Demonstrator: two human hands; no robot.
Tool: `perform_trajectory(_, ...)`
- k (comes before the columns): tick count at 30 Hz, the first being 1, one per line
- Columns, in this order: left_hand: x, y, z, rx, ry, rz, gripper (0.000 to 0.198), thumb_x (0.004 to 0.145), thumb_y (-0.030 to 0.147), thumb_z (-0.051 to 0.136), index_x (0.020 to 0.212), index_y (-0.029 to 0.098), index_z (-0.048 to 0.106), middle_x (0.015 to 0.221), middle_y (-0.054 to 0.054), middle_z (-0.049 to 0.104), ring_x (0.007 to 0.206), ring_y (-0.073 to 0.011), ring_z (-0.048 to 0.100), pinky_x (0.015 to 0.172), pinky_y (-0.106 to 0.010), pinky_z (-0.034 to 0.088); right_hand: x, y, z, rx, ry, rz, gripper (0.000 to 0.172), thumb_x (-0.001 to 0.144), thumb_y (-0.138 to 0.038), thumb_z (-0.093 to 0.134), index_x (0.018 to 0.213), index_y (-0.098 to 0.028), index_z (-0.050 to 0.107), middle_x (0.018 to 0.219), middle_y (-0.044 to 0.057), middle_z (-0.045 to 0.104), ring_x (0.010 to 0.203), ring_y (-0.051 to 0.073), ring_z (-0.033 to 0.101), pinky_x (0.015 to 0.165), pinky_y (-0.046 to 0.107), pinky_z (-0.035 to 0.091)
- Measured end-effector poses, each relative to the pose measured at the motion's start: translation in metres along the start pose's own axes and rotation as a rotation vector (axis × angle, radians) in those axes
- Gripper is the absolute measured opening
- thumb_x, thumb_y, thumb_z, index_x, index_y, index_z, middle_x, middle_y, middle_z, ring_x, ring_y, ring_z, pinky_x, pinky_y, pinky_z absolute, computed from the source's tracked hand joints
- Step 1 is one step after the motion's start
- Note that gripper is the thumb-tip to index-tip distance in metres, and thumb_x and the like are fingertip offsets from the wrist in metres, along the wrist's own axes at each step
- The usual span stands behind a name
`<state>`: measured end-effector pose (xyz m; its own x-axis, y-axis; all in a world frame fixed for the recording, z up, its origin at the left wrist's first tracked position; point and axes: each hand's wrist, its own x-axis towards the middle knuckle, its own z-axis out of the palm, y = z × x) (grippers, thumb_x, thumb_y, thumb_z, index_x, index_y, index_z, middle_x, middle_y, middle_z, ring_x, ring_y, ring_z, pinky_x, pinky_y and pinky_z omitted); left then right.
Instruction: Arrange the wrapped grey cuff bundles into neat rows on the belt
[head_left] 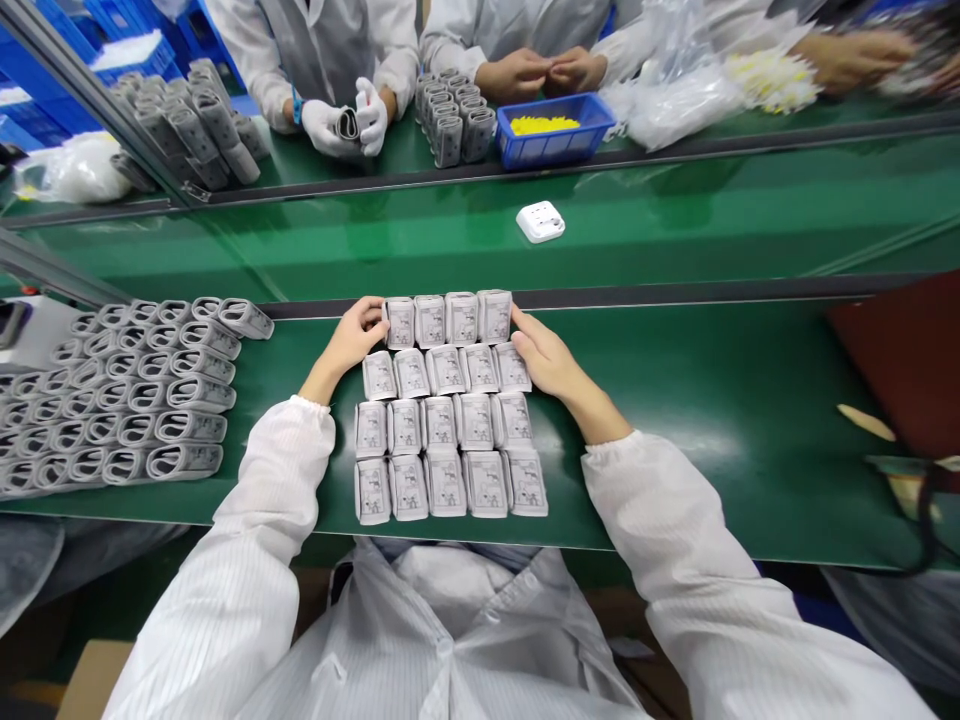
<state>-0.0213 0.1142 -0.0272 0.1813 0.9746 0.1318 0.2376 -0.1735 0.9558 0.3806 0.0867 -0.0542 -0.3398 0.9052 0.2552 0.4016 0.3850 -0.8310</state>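
Observation:
Rolled grey cuffs with printed labels lie in tight rows as a block [442, 405] on the green belt [675, 500] in front of me. My left hand [351, 335] is bare, and its fingers rest against the top-left cuff [400, 322]. My right hand [544, 355] lies flat at the block's right side, touching the top-right cuff [495, 316]. Neither hand closes around anything. Further left, a larger batch of rolled cuffs [142, 395] lies on its side, with open ends showing.
A metal-framed belt with a white plastic block [540, 222] runs beyond mine. On the far bench, a co-worker's gloved hands hold a rolled cuff [346, 125], beside a blue crate of yellow pieces [555, 128] and plastic bags [675, 100]. A dark red board [900, 360] lies at right.

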Motion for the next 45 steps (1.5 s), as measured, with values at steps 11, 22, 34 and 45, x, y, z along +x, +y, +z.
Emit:
perform_trajectory(11, 0.001, -0.001, -0.003, -0.021, 0.039, -0.011, 0.067, 0.088, 0.053, 0.092, 0.145, 0.021, 0.075, 0.098, -0.006, 0.087, 0.081, -0.0186, 0.076, 0.074, -0.031, 0.058, -0.007, -0.001, -0.002, 0.063, 0.091, 0.000, 0.089, 0.111, -0.090, 0.049, 0.175, -0.028, 0.060, 0.156, 0.017, 0.079, 0.141, 0.044, 0.077, 0.122, 0.067, 0.063)
perform_trajectory(22, 0.001, -0.001, -0.002, -0.011, 0.041, 0.006, 0.068, 0.090, 0.058, 0.093, 0.144, 0.022, 0.076, 0.097, -0.006, 0.085, 0.085, -0.0199, 0.077, 0.078, -0.032, 0.060, -0.006, -0.004, -0.003, 0.021, 0.095, -0.012, 0.090, 0.111, -0.091, 0.048, 0.173, -0.027, 0.063, 0.151, 0.017, 0.082, 0.136, 0.044, 0.080, 0.115, 0.065, 0.066)
perform_trajectory(34, 0.006, -0.008, -0.005, 0.024, 0.070, 0.030, 0.065, 0.093, 0.062, 0.088, 0.143, 0.023, 0.078, 0.094, -0.006, 0.083, 0.092, -0.0232, 0.079, 0.087, -0.037, 0.065, -0.005, -0.012, -0.003, 0.034, 0.063, -0.001, 0.092, 0.109, -0.093, 0.047, 0.171, -0.027, 0.062, 0.149, 0.018, 0.082, 0.133, 0.044, 0.081, 0.115, 0.065, 0.066)
perform_trajectory(45, 0.005, -0.005, -0.004, 0.033, 0.084, 0.032, 0.069, 0.091, 0.068, 0.089, 0.142, 0.022, 0.078, 0.099, -0.008, 0.086, 0.094, -0.0249, 0.082, 0.089, -0.039, 0.068, -0.005, -0.018, -0.003, 0.089, 0.073, 0.005, 0.085, 0.107, -0.094, 0.053, 0.160, -0.028, 0.066, 0.150, 0.019, 0.081, 0.140, 0.043, 0.079, 0.116, 0.064, 0.068)
